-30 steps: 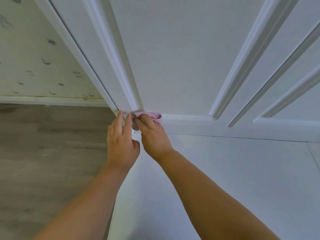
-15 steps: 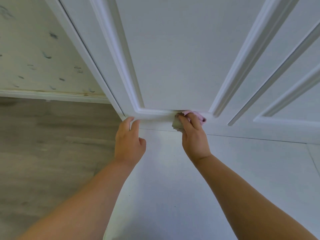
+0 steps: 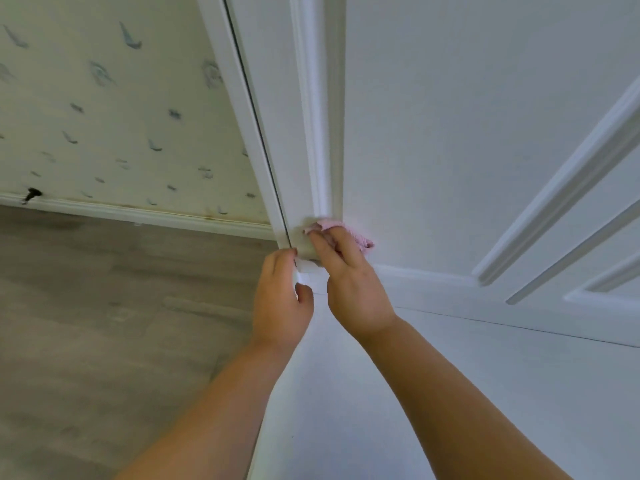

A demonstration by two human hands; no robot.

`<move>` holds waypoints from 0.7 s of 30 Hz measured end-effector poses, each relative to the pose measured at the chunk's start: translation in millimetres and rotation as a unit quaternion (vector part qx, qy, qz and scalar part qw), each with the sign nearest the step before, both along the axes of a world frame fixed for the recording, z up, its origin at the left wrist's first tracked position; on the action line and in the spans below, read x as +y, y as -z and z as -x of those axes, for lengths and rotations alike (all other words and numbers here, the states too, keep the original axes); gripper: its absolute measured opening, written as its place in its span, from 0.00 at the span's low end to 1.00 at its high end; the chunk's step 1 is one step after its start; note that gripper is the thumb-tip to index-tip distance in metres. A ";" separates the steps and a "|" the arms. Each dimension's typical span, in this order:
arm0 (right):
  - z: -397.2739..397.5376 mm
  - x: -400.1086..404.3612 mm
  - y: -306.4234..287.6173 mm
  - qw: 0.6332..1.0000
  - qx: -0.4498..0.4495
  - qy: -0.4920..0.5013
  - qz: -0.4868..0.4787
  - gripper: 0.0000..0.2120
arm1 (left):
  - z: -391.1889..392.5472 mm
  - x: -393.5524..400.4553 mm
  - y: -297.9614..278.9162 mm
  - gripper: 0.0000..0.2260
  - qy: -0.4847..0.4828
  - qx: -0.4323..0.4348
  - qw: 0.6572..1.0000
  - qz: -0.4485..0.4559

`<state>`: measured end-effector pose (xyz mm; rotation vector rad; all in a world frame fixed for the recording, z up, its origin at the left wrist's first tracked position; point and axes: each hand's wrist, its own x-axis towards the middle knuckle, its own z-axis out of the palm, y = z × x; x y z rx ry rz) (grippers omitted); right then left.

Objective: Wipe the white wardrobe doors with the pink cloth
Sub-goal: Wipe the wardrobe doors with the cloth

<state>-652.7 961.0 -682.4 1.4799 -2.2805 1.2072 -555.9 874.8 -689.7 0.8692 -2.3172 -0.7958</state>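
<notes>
Head view, looking down along the lower corner of a wardrobe door. The right hand presses the pink cloth flat against the door with extended fingers; the cloth is pinned under the fingertips rather than balled in a fist, and its far edge shows just past them. The cloth sits at the bottom-left corner of the recessed panel, touching the foot of the vertical moulding where that strip meets the lower rail.

The left hand holds no cloth — its fingers curl loosely around the door's outer edge, thumb on the near face, apparently steadying the door.

The relation that matters: the moulding's long axis runs straight up and away from the cloth, and the rail's runs off to the right. The right hand, already on the cloth, is the nearer hand for either stroke; the likeliest next pass follows one of these two lines.

Surroundings: patterned wallpaper and a baseboard to the left, grey wood-look floor below, a second door's mouldings to the right. Nothing blocks the panel; only the left hand, just beside the cloth, limits travel leftward.
</notes>
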 end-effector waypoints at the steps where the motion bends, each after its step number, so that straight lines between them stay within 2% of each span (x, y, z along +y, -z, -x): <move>1: 1.7 -3.0 -19.5 0.999 0.017 -0.008 0.030 0.27 | 7.2 -1.2 -13.5 0.18 -0.010 0.034 0.999 0.022; 3: 5.1 -13.3 -64.7 0.995 0.075 0.009 0.069 0.27 | 24.4 -0.3 -47.5 0.16 -0.029 0.108 0.992 0.050; 6: 4.9 -19.7 -118.4 0.985 0.143 0.067 0.067 0.37 | 42.1 7.9 -92.3 0.13 -0.035 0.224 0.973 0.040; 9: 14.4 -5.6 -152.6 0.969 0.203 0.134 0.053 0.36 | 50.0 10.9 -117.1 0.18 -0.017 0.268 0.956 0.115; 11: 25.3 11.8 -166.5 0.954 0.214 0.181 0.107 0.31 | 54.2 10.1 -123.4 0.23 -0.012 0.269 0.952 0.145; 16: 74.2 78.4 -176.8 0.916 0.190 0.303 0.182 0.34 | 77.8 37.8 -132.8 0.36 0.013 0.218 0.955 0.199; 21: 91.4 118.9 -139.0 0.928 0.165 0.284 0.177 0.33 | 96.5 72.9 -133.1 0.43 -0.013 0.196 0.974 0.116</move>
